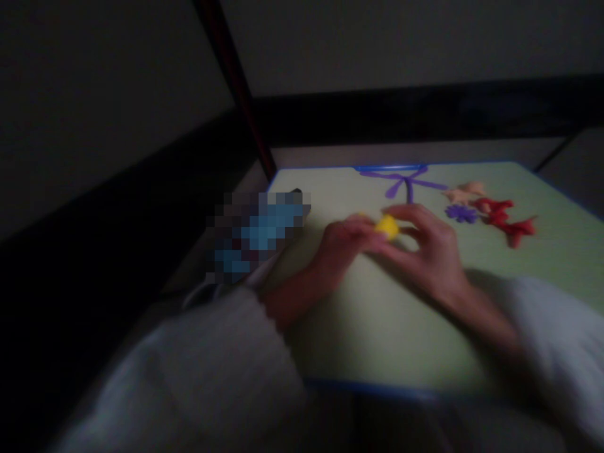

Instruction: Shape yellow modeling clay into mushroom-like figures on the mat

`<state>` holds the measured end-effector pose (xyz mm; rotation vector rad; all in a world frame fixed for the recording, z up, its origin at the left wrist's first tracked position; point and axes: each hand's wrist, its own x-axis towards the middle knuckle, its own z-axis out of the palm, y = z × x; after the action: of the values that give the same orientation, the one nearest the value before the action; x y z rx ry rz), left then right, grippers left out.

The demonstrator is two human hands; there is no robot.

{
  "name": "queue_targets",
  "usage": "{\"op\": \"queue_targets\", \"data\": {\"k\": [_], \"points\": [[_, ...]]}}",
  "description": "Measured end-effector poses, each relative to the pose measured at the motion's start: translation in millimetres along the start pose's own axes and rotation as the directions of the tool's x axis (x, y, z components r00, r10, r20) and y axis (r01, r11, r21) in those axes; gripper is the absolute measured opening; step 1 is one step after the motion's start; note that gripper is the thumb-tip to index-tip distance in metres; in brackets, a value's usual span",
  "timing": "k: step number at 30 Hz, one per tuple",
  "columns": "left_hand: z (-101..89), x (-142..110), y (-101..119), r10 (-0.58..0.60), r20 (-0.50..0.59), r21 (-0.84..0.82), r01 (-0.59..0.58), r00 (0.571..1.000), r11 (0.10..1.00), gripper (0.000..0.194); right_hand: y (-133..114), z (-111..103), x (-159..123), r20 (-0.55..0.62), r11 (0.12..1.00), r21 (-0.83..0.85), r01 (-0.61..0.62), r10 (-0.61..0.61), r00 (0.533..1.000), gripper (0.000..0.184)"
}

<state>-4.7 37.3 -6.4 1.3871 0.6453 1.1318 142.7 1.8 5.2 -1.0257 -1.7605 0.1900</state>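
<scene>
Two hands (338, 248) (436, 251) hold a yellow lump (387, 228), the pixelated object (271, 228) unreadable

A home, perhaps, is suggested by red clay-like figures (496, 218) laid toward the far-right corner of a pale-green, blue-edged table (337, 195).
</scene>
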Motion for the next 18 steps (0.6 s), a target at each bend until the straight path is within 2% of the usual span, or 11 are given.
{"op": "queue_targets", "data": {"k": [3, 7, 12, 18], "points": [[0.5, -0.3, 1.5, -0.040, 0.026, 0.027, 0.040, 0.999, 0.999, 0.013, -0.4, -1.4, 1.8, -0.004, 0.998, -0.044, 0.051, -0.052, 0.999, 0.024], [2.3, -0.2, 4.0, -0.057, -0.004, 0.022, 0.057, 0.998, 0.998, 0.015, -0.5, -2.1, 2.8, 0.039, 0.989, -0.078, 0.129, -0.126, 0.991, 0.021], [2.9, 0.3, 2.1, -0.027, -0.036, 0.047, 0.029, 0.999, 0.998, 0.012, -0.1, -1.1, 2.1, -0.002, 0.994, -0.077, 0.078, -0.079, 0.997, 0.033], [3.1, -0.6, 4.4, -0.059, -0.011, 0.018, 0.060, 0.998, 0.998, 0.013, 0.5, -2.1, 2.2, 0.025, 0.988, -0.092, 0.123, -0.121, 0.992, 0.022]]}}
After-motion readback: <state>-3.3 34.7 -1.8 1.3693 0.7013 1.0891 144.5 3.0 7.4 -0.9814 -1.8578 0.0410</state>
